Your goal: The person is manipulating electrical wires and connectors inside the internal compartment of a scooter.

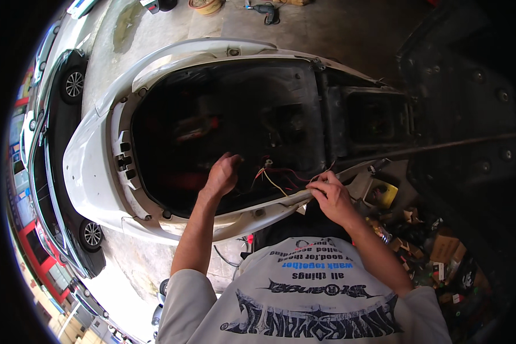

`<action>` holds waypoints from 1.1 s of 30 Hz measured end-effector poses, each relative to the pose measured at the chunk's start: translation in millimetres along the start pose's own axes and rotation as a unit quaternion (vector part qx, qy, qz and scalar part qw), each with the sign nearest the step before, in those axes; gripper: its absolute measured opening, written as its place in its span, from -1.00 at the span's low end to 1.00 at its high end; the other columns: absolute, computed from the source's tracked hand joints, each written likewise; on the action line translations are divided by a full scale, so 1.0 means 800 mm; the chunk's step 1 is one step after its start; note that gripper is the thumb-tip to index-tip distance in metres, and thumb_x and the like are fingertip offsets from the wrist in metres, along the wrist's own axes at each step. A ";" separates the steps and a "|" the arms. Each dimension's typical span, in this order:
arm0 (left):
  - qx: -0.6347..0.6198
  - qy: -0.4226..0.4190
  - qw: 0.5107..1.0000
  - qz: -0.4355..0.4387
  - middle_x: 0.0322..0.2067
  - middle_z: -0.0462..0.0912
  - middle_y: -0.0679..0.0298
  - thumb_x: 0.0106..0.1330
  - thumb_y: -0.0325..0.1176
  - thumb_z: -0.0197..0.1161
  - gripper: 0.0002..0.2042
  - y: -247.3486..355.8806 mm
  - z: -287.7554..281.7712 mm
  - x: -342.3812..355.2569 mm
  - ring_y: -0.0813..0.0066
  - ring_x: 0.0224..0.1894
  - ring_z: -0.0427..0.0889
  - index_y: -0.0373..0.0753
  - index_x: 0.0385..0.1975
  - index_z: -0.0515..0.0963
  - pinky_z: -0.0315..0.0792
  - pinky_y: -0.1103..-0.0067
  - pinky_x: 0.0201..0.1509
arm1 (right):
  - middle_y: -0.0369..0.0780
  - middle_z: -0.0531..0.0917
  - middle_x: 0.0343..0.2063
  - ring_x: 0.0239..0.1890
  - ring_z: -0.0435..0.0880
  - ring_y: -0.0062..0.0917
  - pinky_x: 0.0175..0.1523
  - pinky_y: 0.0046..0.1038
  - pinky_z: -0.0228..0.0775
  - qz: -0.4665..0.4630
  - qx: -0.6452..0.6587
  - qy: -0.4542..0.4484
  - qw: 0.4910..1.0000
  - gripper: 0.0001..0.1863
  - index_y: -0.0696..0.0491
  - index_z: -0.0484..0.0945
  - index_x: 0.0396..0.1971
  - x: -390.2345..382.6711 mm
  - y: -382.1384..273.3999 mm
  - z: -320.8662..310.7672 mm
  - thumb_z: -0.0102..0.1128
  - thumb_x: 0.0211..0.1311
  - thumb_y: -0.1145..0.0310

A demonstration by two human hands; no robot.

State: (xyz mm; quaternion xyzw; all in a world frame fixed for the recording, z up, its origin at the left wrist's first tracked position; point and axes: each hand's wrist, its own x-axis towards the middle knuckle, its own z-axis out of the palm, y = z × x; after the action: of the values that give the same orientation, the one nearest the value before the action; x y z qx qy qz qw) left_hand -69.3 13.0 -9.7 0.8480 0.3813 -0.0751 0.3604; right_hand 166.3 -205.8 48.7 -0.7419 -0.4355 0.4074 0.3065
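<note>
A white scooter [92,166] stands before me with its black under-seat compartment [212,86] uncovered. My left hand [223,174] hovers over the near left part of that compartment, its fingers closed; whatever they may hold is too small to make out. At the near right rim, my right hand [330,192] pinches a thin reddish wire [331,167]. Between the two hands, a yellow wire [276,182] and several red ones spread from a small pale connector [267,163] near the compartment's edge. The dark inside hides much detail.
The raised black seat [470,109] fills the right side. Loose parts and cardboard boxes [446,247] clutter the floor at lower right, near a yellow box [381,194]. A power drill [265,10] and a round tub [205,7] lie beyond the scooter. A dark car [69,155] stands left.
</note>
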 end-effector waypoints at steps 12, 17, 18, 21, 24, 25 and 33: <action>-0.101 -0.107 0.982 -0.118 -0.32 0.62 -0.02 0.23 -0.35 0.11 -0.75 0.002 -0.043 -0.013 0.05 -0.26 0.58 -0.30 -0.16 0.54 0.42 0.39 -0.18 | -0.10 0.55 -0.44 -0.31 0.56 -0.18 -0.22 -0.30 0.41 -0.011 -0.024 0.017 1.000 -0.92 0.11 0.58 -0.44 0.062 0.033 0.045 0.18 0.06 0.44; -0.219 -0.049 0.959 -0.176 -0.36 0.61 0.01 0.28 -0.27 0.09 -0.73 -0.007 -0.047 -0.025 0.20 -0.30 0.58 -0.32 -0.15 0.52 0.41 0.44 -0.18 | -0.08 0.54 -0.37 -0.29 0.56 -0.20 -0.17 -0.30 0.40 0.004 -0.012 -0.004 1.000 -0.60 0.17 0.45 -0.06 0.043 0.034 0.045 0.19 0.03 0.47; -0.230 -0.038 0.957 -0.174 -0.37 0.60 0.01 0.30 -0.26 0.07 -0.72 -0.009 -0.047 -0.028 0.24 -0.32 0.58 -0.32 -0.14 0.52 0.41 0.46 -0.17 | -0.08 0.54 -0.37 -0.29 0.56 -0.20 -0.17 -0.30 0.40 -0.001 -0.018 -0.001 1.000 -0.60 0.17 0.45 -0.06 0.036 0.034 0.044 0.19 0.03 0.47; -0.236 -0.014 0.958 -0.159 -0.37 0.62 0.06 0.32 -0.27 0.06 -0.71 -0.012 -0.048 -0.031 0.35 -0.35 0.59 -0.33 -0.11 0.50 0.43 0.50 -0.23 | -0.11 0.54 -0.37 -0.31 0.57 -0.25 -0.17 -0.33 0.40 0.019 -0.005 0.032 0.999 -0.47 0.21 0.31 0.08 0.012 0.039 0.042 0.17 0.05 0.48; -0.266 0.015 0.950 -0.162 -0.39 0.63 0.16 0.35 -0.29 0.05 -0.72 -0.009 -0.049 -0.032 0.52 -0.48 0.55 -0.33 -0.06 0.48 0.45 0.55 -0.37 | -0.13 0.55 -0.41 -0.32 0.57 -0.26 -0.17 -0.33 0.40 0.092 0.035 0.032 0.995 -0.53 0.20 0.35 0.03 -0.013 0.054 0.035 0.16 0.06 0.48; -0.289 0.020 0.944 -0.158 -0.38 0.63 0.19 0.36 -0.30 0.03 -0.72 -0.009 -0.050 -0.032 0.55 -0.51 0.54 -0.31 -0.04 0.48 0.45 0.56 -0.39 | -0.14 0.57 -0.47 -0.34 0.59 -0.26 -0.20 -0.32 0.41 0.099 0.022 0.040 0.994 -0.61 0.16 0.40 -0.05 -0.020 0.061 0.032 0.15 0.07 0.47; -0.376 0.101 0.911 -0.134 -0.33 0.58 0.26 0.39 -0.35 -0.02 -0.70 -0.003 -0.052 -0.022 0.60 -0.41 0.52 -0.33 0.03 0.43 0.49 0.64 -0.36 | -0.12 0.65 -0.45 -0.36 0.66 -0.30 -0.26 -0.38 0.45 0.224 0.041 0.054 0.972 -0.78 0.09 0.53 -0.21 -0.042 0.096 0.009 0.13 0.13 0.38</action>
State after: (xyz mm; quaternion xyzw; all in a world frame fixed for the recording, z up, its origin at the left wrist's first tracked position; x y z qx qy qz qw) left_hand -89.0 31.6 26.5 0.5941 0.5255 0.1127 0.5985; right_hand 180.6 -268.2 -5.5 -0.8283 -0.2242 0.4425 0.2605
